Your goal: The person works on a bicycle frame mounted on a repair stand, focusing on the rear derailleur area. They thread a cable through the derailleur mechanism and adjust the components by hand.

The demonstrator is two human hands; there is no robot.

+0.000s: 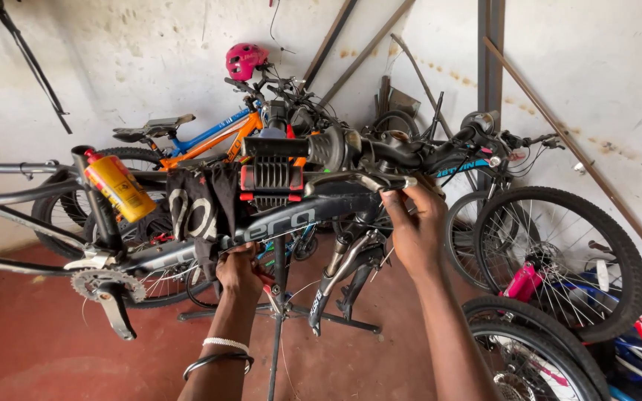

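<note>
While one grey bike frame (291, 219) sits clamped, we grip it two-handed.
Left hand (241, 271) fingers wrap its down tube; right hand (414, 226) pinches a brake lever (369, 180); the frame's rear is cut off.

bare forearms; white and dark bracelets (221, 353) on left wrist.

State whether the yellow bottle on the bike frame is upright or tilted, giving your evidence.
Tilted. The yellow bottle leans in its holder on the frame, red cap up-left, base down-right.
</note>
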